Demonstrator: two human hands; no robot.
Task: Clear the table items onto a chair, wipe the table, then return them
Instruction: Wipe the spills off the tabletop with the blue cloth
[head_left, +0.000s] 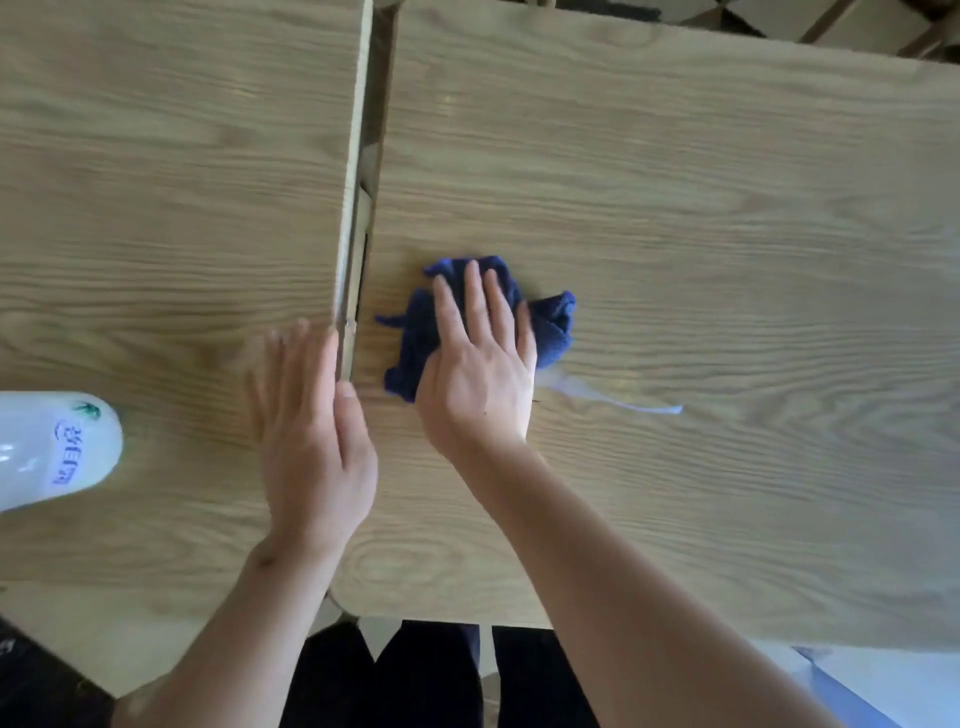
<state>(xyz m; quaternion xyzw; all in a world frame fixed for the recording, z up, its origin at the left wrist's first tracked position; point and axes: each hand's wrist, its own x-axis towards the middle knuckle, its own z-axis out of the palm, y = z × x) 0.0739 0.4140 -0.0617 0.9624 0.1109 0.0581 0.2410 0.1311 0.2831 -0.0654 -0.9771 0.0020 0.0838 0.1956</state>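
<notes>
I press the blue cloth (545, 322) flat under my right hand (480, 374), fingers straight, near the left edge of the right table (701, 208). My left hand (311, 431) rests open, holding nothing. Wiping leftward could drag the cloth into the gap (363, 218).

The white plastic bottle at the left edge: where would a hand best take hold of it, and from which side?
Judging by its pose, the white plastic bottle is best wrapped round its rounded body from the right, where bare wooden table lies beside it. Its left part is out of frame, so neck or cap cannot be judged. The left hand lies flat nearest it.
</notes>
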